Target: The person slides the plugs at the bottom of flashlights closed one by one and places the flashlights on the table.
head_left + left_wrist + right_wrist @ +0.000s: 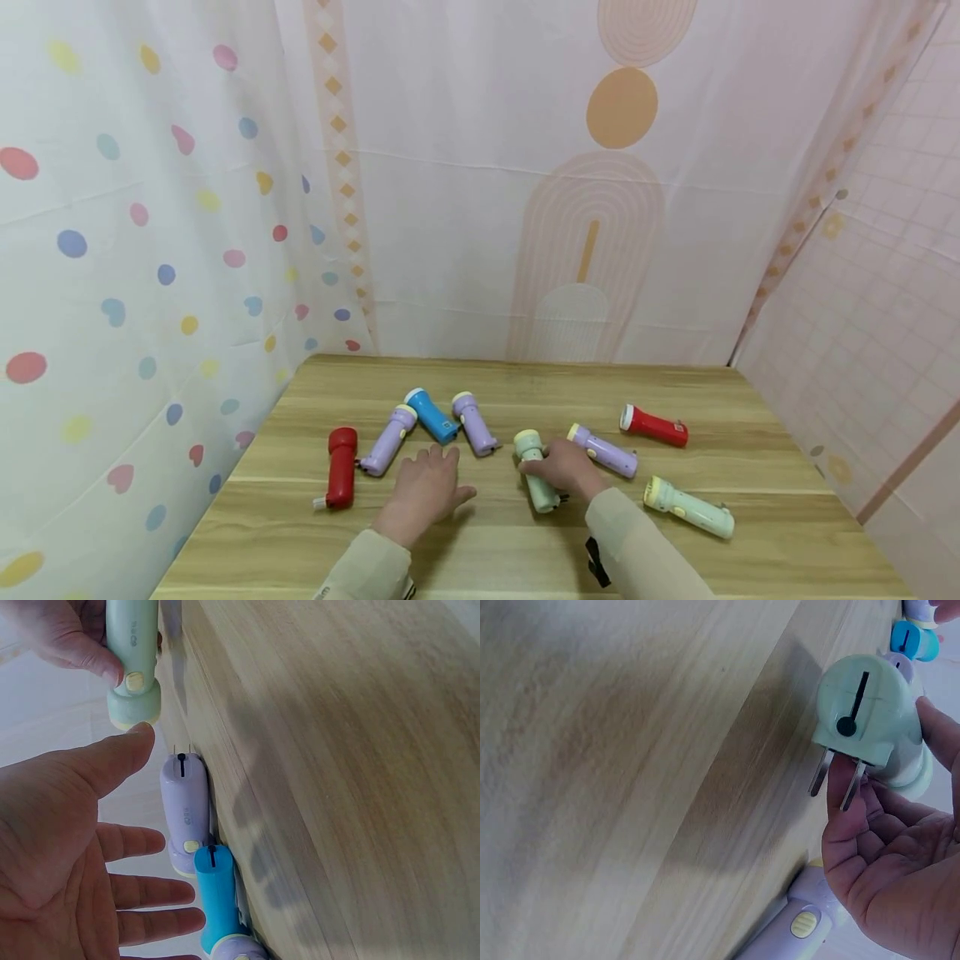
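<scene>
A pale green flashlight [542, 492] is gripped by my right hand [567, 467] low over the middle of the table. In the right wrist view two metal plug prongs [853, 784] stick out from the tail of this flashlight [870, 705]. My left hand [429, 490] hovers palm down left of it, with fingers extended and nothing held. Ahead of the left hand lie a blue flashlight [432, 417] and two purple flashlights, one at left [388, 442] and one nearer the middle [475, 425]. The left wrist view shows the left thumb close to the green flashlight's yellow-rimmed head [135, 712].
A red flashlight [342, 467] lies at the left with its plug out. To the right are a purple flashlight [603, 452], a red one with a white rim [656, 427] and another pale green one [690, 508]. Patterned curtains [450, 167] surround the wooden table [525, 375].
</scene>
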Demonstrator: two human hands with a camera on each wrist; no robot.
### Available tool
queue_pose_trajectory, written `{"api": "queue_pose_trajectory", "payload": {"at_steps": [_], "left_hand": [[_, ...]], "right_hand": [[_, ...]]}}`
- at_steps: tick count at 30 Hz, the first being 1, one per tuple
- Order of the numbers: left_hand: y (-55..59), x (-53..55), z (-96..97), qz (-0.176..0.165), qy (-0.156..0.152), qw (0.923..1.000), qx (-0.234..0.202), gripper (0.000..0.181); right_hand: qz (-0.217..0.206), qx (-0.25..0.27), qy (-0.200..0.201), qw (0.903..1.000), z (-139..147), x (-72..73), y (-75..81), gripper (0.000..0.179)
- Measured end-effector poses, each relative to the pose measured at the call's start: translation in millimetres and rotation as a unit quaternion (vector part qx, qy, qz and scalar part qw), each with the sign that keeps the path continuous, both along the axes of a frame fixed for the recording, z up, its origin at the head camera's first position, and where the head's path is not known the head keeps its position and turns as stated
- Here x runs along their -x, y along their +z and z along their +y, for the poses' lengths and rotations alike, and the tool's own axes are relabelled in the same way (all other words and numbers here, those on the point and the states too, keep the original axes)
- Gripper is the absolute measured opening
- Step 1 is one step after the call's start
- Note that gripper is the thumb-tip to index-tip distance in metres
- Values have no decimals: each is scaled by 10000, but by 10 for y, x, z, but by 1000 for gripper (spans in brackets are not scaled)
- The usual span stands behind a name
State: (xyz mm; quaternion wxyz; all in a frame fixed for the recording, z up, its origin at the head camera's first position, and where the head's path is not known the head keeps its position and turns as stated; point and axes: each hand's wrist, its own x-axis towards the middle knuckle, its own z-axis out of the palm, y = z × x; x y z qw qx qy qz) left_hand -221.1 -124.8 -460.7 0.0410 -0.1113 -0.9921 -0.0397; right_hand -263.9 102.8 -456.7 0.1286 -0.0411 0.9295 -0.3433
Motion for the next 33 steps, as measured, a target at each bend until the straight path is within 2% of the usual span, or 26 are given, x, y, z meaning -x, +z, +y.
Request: {"api": "queue_pose_trajectory", "payload": {"at_steps": [5,8,11,16,21,27,33], "left_hand": [[-20,5,0,19,-9,10000,-24,63],[-22,-3,3,65,-38,10000,-14,62],[-17,-14,7,133,-86,9999,-37,61],[-12,-16,10,245,-190,9995,-94,60],[-12,15,15,288,-452,9984,-184,57],[18,41,57,267,-858,9956,-268,62],[14,33,79,365,-961,9944,-236,66]], "right_hand": [[-268,834,-329,9956,-22,1,-50,34],[-536,1495,-568,9857,-51,-4,-59,32],[-773,1925,-780,9751,-89,-12,-44,32],[-951,2268,-916,9649,-138,-16,-13,34],[-1082,2572,-1125,9537,-171,-12,-19,44],[-1089,2708,-1280,9479,-212,0,-45,48],[-1079,2879,-1323,9423,-255,-18,-48,46]]}}
